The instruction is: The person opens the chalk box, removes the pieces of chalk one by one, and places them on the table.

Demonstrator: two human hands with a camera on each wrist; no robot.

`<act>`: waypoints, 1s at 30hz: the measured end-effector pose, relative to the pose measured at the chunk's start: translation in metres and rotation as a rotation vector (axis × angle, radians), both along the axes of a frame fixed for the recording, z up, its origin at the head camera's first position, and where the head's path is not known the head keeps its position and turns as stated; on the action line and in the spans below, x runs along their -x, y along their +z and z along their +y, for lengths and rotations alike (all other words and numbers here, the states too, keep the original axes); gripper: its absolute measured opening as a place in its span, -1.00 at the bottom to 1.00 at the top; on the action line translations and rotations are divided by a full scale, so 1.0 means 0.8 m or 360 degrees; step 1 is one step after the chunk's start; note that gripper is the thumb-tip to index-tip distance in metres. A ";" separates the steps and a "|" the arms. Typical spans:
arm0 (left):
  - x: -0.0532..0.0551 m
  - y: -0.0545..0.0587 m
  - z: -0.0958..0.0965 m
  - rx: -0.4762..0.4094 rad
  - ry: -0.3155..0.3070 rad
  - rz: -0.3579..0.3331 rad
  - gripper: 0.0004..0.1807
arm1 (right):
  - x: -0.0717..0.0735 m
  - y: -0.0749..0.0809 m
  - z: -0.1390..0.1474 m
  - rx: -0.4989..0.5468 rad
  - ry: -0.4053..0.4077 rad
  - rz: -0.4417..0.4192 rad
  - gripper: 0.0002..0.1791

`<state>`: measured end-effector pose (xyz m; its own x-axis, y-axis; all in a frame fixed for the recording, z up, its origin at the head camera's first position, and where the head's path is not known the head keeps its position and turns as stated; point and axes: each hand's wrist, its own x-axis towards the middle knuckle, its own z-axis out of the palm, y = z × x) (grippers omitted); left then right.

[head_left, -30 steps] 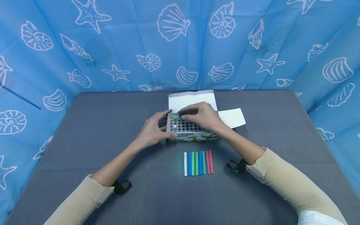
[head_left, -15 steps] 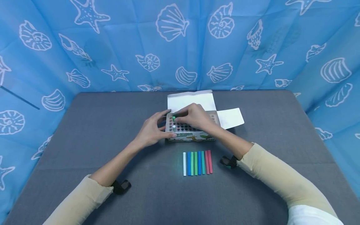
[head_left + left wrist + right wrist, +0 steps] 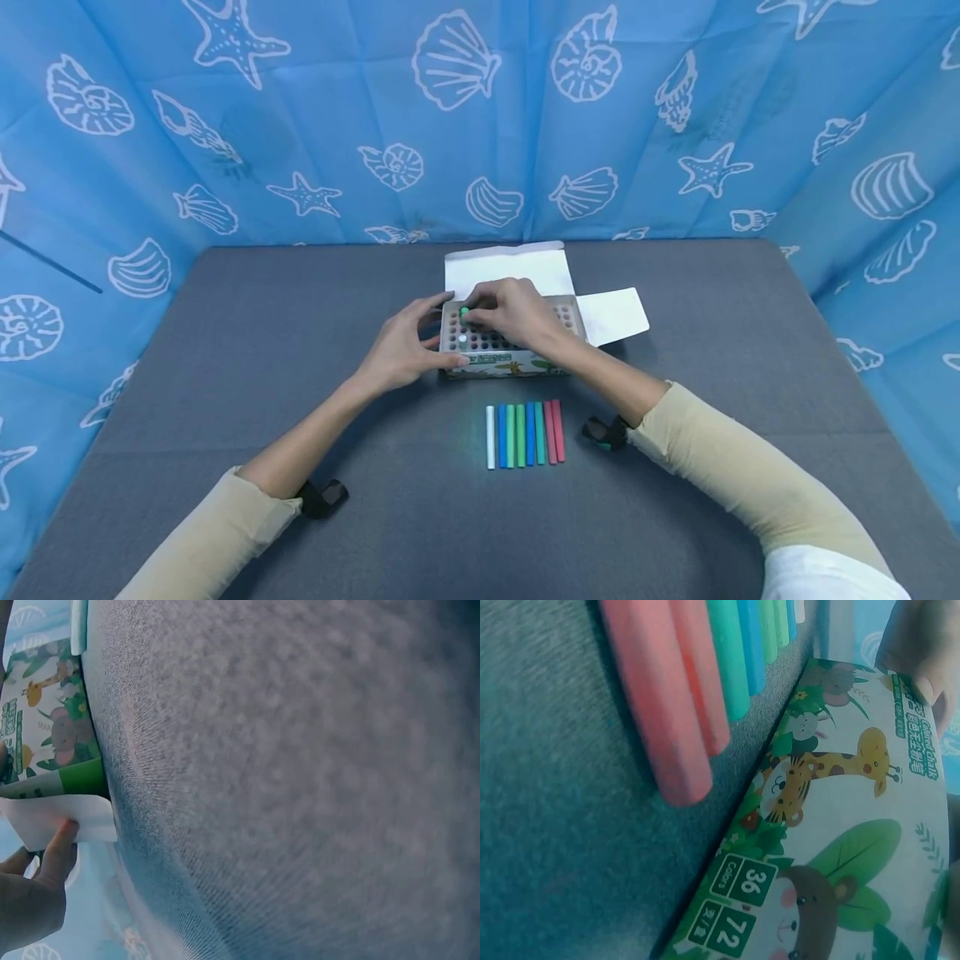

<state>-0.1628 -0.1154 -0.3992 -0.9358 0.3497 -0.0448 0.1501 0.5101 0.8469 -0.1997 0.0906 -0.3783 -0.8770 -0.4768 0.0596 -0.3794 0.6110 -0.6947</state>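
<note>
An open box of coloured chalk [image 3: 517, 365], printed with animals, stands near the middle of the table. My left hand [image 3: 401, 348] grips its left end, thumb at the front edge; in the left wrist view its fingers [image 3: 58, 851] touch a white end flap [image 3: 82, 817]. Over the box's grid of holes, my right hand [image 3: 513, 310] pinches the top of a green chalk stick [image 3: 464, 312] at the back left corner. A white chalk stick [image 3: 462, 340] pokes up from a hole nearer the front. The right hand covers the middle holes.
In front of the box lies a side-by-side row of several chalk sticks, from white [image 3: 491, 437] through blue, green and teal to red [image 3: 558, 432]. The box's lid [image 3: 510, 265] is folded back, and a side flap [image 3: 613, 317] sticks out right. A blue shell-print curtain [image 3: 337, 125] hangs behind.
My right hand has moved left across the box, from beside the green chalk stick to pinching it. My left hand keeps its hold on the box.
</note>
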 end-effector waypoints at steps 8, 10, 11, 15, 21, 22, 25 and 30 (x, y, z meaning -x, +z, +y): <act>-0.002 0.002 0.000 0.0028 0.0008 -0.0008 0.01 | -0.009 -0.003 0.005 0.0127 0.0073 0.0091 -0.89; -0.001 0.003 0.001 0.0036 0.0007 0.0002 0.01 | -0.010 -0.002 0.007 0.0171 0.0079 0.0114 -0.90; -0.001 0.003 0.001 0.0044 0.0008 0.0009 0.01 | -0.010 -0.002 0.008 0.0192 0.0083 0.0126 -0.90; 0.000 0.004 0.002 0.0068 0.0010 0.0023 0.02 | -0.012 0.000 0.011 0.0226 0.0089 0.0208 -0.91; 0.000 0.002 0.003 0.0064 0.0005 0.0023 0.03 | -0.014 0.001 0.015 0.0317 0.0090 0.0343 -0.90; 0.000 0.002 0.003 0.0061 0.0005 0.0024 0.03 | -0.014 0.002 0.016 0.0341 0.0087 0.0359 -0.90; 0.000 0.002 0.003 0.0055 0.0011 0.0020 0.03 | -0.014 0.006 0.018 0.0419 0.0064 0.0391 -0.89; 0.001 0.002 0.003 0.0060 0.0025 0.0009 0.04 | -0.015 0.017 0.025 0.0575 0.0004 0.0290 -0.88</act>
